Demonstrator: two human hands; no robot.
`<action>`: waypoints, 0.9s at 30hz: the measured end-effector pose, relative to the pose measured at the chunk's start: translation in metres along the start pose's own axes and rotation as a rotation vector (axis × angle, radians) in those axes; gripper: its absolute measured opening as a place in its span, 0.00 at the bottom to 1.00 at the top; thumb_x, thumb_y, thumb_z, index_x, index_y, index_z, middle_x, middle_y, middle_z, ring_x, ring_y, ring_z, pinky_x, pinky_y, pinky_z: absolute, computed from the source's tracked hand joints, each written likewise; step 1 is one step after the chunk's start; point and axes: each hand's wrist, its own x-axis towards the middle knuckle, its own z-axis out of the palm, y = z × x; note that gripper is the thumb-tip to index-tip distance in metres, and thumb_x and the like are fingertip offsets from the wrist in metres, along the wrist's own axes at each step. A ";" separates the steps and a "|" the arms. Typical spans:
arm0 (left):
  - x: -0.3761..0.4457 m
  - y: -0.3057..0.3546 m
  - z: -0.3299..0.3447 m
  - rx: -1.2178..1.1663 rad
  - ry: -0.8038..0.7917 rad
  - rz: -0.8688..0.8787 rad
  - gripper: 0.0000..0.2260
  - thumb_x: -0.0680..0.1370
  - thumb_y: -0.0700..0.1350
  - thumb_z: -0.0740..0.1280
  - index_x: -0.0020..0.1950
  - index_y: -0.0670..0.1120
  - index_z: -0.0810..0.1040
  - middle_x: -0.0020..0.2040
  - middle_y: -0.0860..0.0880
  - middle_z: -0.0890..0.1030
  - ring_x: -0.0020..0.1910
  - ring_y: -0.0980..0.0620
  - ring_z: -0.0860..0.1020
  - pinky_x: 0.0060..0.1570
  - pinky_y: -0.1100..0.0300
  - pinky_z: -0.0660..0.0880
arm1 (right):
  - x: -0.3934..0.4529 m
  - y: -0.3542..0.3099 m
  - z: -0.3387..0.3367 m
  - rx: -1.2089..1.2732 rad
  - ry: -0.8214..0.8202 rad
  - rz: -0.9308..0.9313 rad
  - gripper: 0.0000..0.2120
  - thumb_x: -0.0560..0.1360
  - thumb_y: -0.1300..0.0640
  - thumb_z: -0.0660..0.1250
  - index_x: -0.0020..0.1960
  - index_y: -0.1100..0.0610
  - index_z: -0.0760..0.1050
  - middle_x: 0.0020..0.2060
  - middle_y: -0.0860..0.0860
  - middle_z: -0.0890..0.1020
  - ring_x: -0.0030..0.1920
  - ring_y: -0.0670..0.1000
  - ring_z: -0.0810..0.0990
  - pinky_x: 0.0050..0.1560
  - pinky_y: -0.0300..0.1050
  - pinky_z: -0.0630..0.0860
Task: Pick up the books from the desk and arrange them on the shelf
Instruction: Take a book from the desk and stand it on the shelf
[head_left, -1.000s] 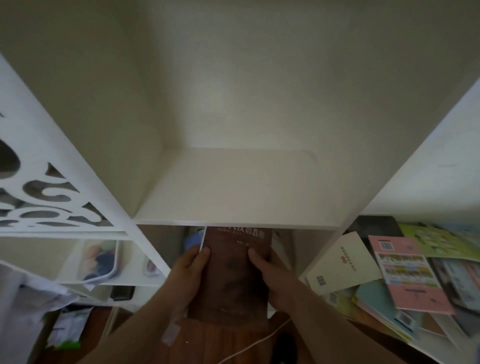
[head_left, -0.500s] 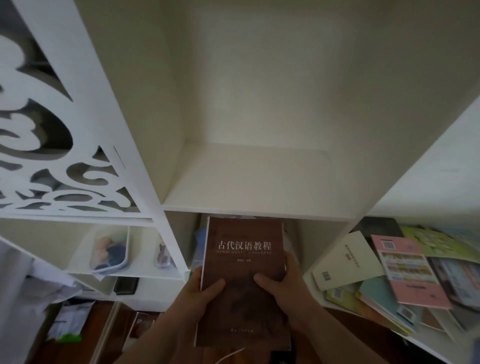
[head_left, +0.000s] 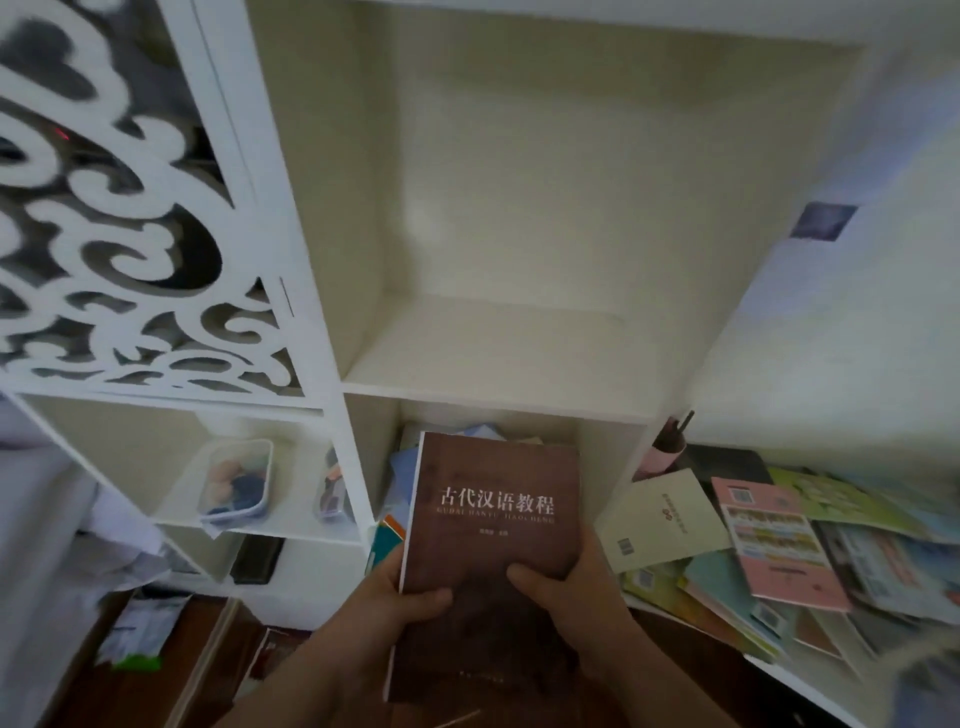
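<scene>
A white shelf unit (head_left: 332, 332) rises above and behind the grip, its open compartment (head_left: 498, 338) straight above the held book. To the right of the grip, a heap of books (head_left: 769, 551) lies spread on the desk (head_left: 810, 686). The brown book (head_left: 493, 530) stands cover-up between both hands: the left hand (head_left: 384, 613) and right hand (head_left: 582, 592) curl round its lower edges, thumbs pressed on the cover.
</scene>
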 end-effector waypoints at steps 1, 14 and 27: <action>-0.008 -0.001 0.006 -0.077 -0.024 0.014 0.32 0.69 0.36 0.82 0.71 0.46 0.79 0.64 0.38 0.83 0.63 0.33 0.82 0.69 0.34 0.74 | -0.004 -0.007 -0.005 -0.017 -0.007 -0.035 0.39 0.62 0.57 0.87 0.67 0.43 0.73 0.57 0.43 0.85 0.55 0.44 0.85 0.56 0.50 0.83; -0.143 0.123 0.096 -0.149 -0.055 0.567 0.34 0.71 0.31 0.75 0.75 0.46 0.73 0.68 0.34 0.80 0.67 0.31 0.79 0.66 0.37 0.76 | -0.062 -0.202 -0.058 -0.017 -0.114 -0.554 0.30 0.62 0.64 0.86 0.57 0.47 0.78 0.50 0.48 0.88 0.51 0.52 0.88 0.50 0.50 0.82; -0.271 0.350 0.086 0.033 0.311 1.107 0.19 0.76 0.32 0.74 0.64 0.44 0.80 0.57 0.41 0.87 0.55 0.40 0.86 0.54 0.45 0.84 | -0.078 -0.473 0.014 -0.059 -0.146 -1.069 0.16 0.76 0.50 0.77 0.62 0.43 0.78 0.55 0.42 0.86 0.54 0.44 0.85 0.54 0.48 0.82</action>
